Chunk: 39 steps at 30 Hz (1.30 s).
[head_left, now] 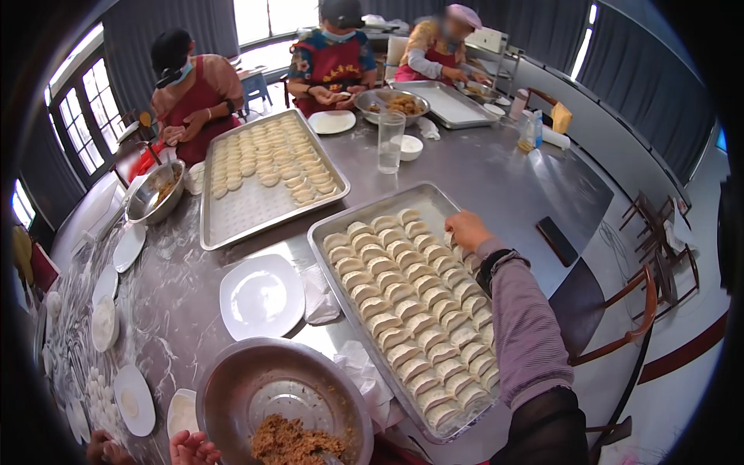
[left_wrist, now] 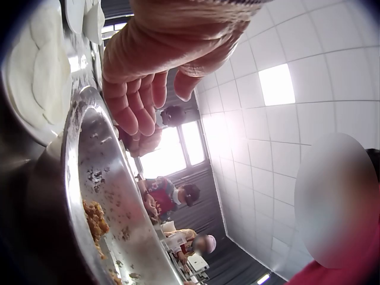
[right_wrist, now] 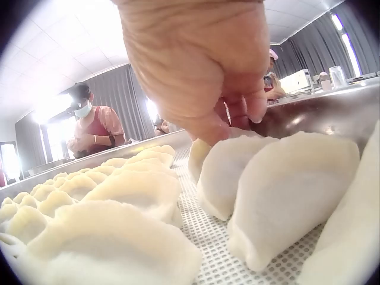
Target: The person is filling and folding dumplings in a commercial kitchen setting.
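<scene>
My right hand (head_left: 469,230) reaches to the far end of the rightmost row in a perforated metal tray (head_left: 319,240). There, in the right wrist view, its thumb and fingers pinch a dumpling (right_wrist: 198,159), mostly hidden behind the hand and nearer dumplings. Rows of pleated, crescent-shaped dumplings (head_left: 422,322) fill most of the tray. My left hand (head_left: 192,448) is beside the rim of a metal bowl (head_left: 232,372) of brown filling (head_left: 291,442). Its fingers hang loosely bent and hold nothing in the left wrist view. Round dough wrappers (left_wrist: 40,71) lie overlapped beside the bowl.
A second dumpling tray (head_left: 240,209) stands farther back on the metal table. A white plate (head_left: 262,294), a clear pitcher (head_left: 390,143) and a phone (head_left: 558,240) are around me. Three people in red aprons work across the table. Another person's hand (head_left: 107,449) shows at lower left.
</scene>
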Tool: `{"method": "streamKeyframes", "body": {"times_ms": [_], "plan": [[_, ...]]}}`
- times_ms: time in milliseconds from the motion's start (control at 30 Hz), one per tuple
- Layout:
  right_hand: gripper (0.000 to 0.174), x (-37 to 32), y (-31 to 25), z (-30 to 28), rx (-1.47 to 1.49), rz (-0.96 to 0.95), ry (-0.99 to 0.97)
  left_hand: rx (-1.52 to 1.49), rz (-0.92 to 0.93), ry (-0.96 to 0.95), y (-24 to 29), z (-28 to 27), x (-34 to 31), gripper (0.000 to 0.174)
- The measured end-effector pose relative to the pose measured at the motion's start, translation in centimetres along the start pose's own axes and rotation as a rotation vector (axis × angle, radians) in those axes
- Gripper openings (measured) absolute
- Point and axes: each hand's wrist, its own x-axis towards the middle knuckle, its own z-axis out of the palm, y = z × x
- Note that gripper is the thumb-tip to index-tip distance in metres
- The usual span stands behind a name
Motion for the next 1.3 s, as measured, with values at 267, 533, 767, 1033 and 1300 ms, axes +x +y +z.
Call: {"method": "streamKeyframes", "body": {"times_ms": [267,533,767,1033,1300], "plan": [[0.017,-0.4,-0.4,-0.2,0.064,-0.049,0.047,-0.012,-0.006,-0.005,-0.2,-0.5,-0.1,0.037],[0.025,0.3,1.9,3.4,-0.100,-0.170,0.110,-0.023,0.134,0.048,0.4,1.9,-1.3,0.030],[0.042,-0.3,1.1,1.0,0.072,-0.357,0.402,-0.019,0.246,0.181,0.4,-2.6,-1.2,0.023],[0.027,-17.3,-23.4,-6.2,0.403,-0.699,0.136,0.604,0.295,0.359,-1.8,-12.3,0.1,0.020],[0.027,-26.7,-30.7,-9.7,0.406,-0.864,-0.138,1.236,0.697,0.133,-1.6,-11.2,4.4,0.028]]}}
